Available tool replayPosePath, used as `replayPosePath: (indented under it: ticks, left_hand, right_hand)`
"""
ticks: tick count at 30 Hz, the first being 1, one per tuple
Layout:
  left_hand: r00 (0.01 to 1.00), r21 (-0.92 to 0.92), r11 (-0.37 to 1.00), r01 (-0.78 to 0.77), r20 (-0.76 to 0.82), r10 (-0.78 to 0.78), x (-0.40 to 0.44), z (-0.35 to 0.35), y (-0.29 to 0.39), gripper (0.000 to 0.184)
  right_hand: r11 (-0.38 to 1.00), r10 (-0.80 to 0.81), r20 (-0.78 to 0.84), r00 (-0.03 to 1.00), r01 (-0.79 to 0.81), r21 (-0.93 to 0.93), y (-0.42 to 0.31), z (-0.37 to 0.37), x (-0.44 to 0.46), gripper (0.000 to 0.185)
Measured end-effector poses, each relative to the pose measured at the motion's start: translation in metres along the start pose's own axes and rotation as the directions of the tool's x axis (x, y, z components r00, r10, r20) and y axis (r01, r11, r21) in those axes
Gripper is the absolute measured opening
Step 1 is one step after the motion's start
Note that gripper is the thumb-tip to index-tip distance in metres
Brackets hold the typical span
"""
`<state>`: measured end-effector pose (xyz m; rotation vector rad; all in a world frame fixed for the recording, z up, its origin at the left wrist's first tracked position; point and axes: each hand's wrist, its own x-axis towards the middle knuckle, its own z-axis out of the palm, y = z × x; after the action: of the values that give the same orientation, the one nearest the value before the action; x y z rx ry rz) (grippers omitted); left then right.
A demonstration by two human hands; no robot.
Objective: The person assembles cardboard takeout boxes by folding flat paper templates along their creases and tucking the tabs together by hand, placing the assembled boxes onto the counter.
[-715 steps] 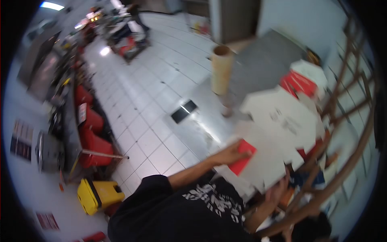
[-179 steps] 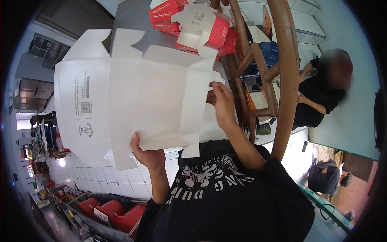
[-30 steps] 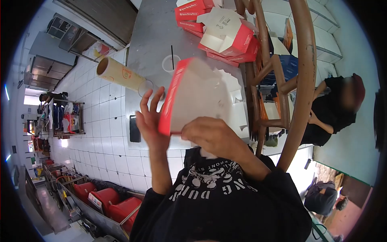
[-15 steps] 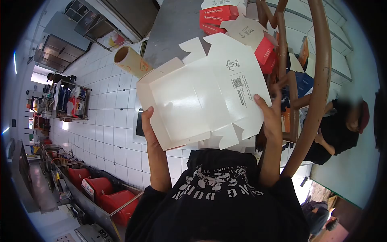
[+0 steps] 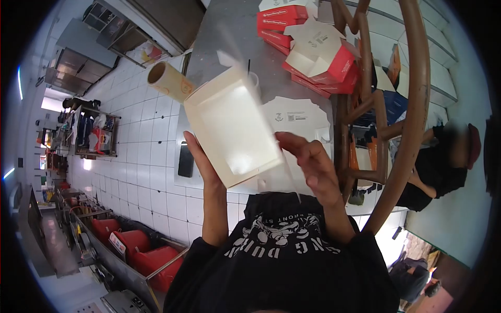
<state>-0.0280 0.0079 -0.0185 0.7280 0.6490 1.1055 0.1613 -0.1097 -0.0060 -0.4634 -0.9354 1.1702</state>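
A white-lined cardboard food box (image 5: 235, 130) is tilted in front of my chest, its tray facing me and its lid swung up nearly edge-on and blurred. My left hand (image 5: 209, 169) holds it from the left and below, thumb along the outer wall and fingers hidden underneath. On the lid's outer side, my right hand (image 5: 315, 164) touches near the fold with bent, slightly parted fingertips, not gripping around it. Beneath, a flat unfolded box sheet (image 5: 300, 117) lies printed side up on the grey metal table (image 5: 214, 47).
Red folded boxes (image 5: 334, 68) are stacked at the table's back right. A cardboard tube (image 5: 169, 81) stands at the left edge, near a dark phone (image 5: 186, 159). A brown metal frame (image 5: 412, 104) rises on the right, with another person (image 5: 438, 167) beyond it.
The lid has swung up from lying open to nearly edge-on. My right hand has moved left and now pushes at its outer side. The sheet and red boxes underneath have come into view.
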Motion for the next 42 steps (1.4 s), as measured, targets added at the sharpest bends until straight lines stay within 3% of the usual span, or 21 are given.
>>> replayPosePath:
  ticks: [2,3,4,6,10,12,14,16,20,22,24,26,28,31,35,36,38,40,41,42]
  left_hand:
    - [1.000,-0.038,0.999,0.023,-0.015,-0.023,-0.003,0.001,0.001,0.068]
    - [0.989,-0.017,1.000,-0.008,-0.147,0.006,-0.003,0.008,-0.002,0.064]
    - [0.990,0.097,0.994,-0.055,-0.123,0.067,0.000,0.009,-0.005,0.059]
    - [0.980,0.171,0.981,-0.088,-0.162,0.116,-0.001,0.021,-0.003,0.052]
    - [0.967,0.242,0.956,-0.166,-0.152,0.206,0.002,0.014,-0.011,0.049]
    - [0.967,0.197,0.968,-0.154,-0.170,0.189,0.002,0.015,-0.009,0.048]
    - [0.987,0.152,0.978,-0.142,-0.055,0.152,-0.003,-0.005,-0.017,0.042]
    - [0.988,0.042,0.995,-0.089,-0.122,0.093,-0.007,0.007,-0.014,0.039]
    - [0.994,0.050,0.996,-0.075,-0.077,0.079,0.005,-0.002,-0.002,0.039]
    - [0.999,-0.010,1.000,-0.012,0.034,0.013,0.016,-0.022,0.005,0.049]
    - [0.999,0.049,0.998,-0.032,0.018,0.031,0.026,-0.037,0.005,0.049]
    - [0.999,0.107,0.993,-0.046,0.006,0.045,0.029,-0.039,0.005,0.049]
    - [0.996,0.068,0.997,-0.018,-0.087,0.024,0.023,-0.006,0.009,0.051]
    - [0.970,0.190,0.982,-0.015,-0.234,0.060,0.017,0.004,0.006,0.054]
    - [0.978,0.286,0.949,-0.133,-0.115,0.172,0.021,-0.003,0.006,0.051]
    - [0.980,0.238,0.964,-0.118,-0.132,0.152,0.022,-0.005,0.005,0.050]
    - [0.981,0.137,0.987,-0.085,-0.161,0.107,0.022,-0.008,0.000,0.047]
    - [0.994,0.101,0.989,-0.110,-0.012,0.112,0.017,-0.001,0.000,0.050]
    - [0.990,0.092,0.986,-0.140,-0.020,0.142,0.012,0.008,0.002,0.050]
    - [0.985,0.082,0.982,-0.168,-0.029,0.171,0.003,0.023,0.004,0.050]
  right_hand:
    - [0.995,0.008,0.008,1.000,-0.007,-0.095,0.000,-0.004,-0.001,0.019]
    - [0.944,-0.066,0.071,0.995,0.086,-0.319,0.004,-0.008,0.000,0.022]
    - [0.821,-0.101,0.131,0.986,0.157,-0.550,0.003,-0.008,0.003,0.023]
    - [0.701,-0.119,0.172,0.978,0.206,-0.682,0.003,0.000,0.004,0.021]
    - [0.640,-0.179,0.180,0.967,0.253,-0.725,0.009,0.002,0.002,0.014]
    - [0.598,-0.189,0.160,0.969,0.243,-0.764,0.013,-0.001,0.000,0.011]
    - [0.539,-0.176,0.129,0.976,0.205,-0.817,0.013,0.003,0.001,0.015]
    - [0.429,-0.123,0.145,0.982,0.185,-0.884,0.007,0.006,0.001,0.022]
    - [0.521,-0.144,0.092,0.985,0.155,-0.839,0.004,0.014,-0.002,0.031]
    - [0.572,-0.125,0.086,0.989,0.142,-0.808,0.001,0.014,-0.004,0.035]
    - [0.613,-0.093,0.070,0.993,0.112,-0.782,0.001,0.013,-0.007,0.037]
    - [0.579,-0.090,0.097,0.991,0.132,-0.805,0.002,0.013,-0.007,0.033]
    - [0.577,-0.104,0.132,0.986,0.168,-0.799,0.008,0.011,-0.005,0.026]
    - [0.581,-0.125,0.180,0.976,0.219,-0.784,0.014,0.009,-0.005,0.015]
    - [0.569,-0.164,0.207,0.965,0.264,-0.779,0.012,0.015,-0.001,0.006]
    - [0.544,-0.162,0.206,0.965,0.261,-0.798,0.011,0.015,-0.001,0.006]
    - [0.614,-0.129,0.042,0.991,0.113,-0.781,0.015,0.012,-0.005,0.002]
    - [0.677,-0.261,-0.163,0.952,0.060,-0.733,0.028,0.012,-0.009,0.010]
    - [0.711,-0.321,-0.261,0.910,0.050,-0.701,0.035,0.012,-0.010,0.014]
    - [0.853,-0.382,-0.409,0.829,0.146,-0.501,0.042,0.017,-0.007,0.019]
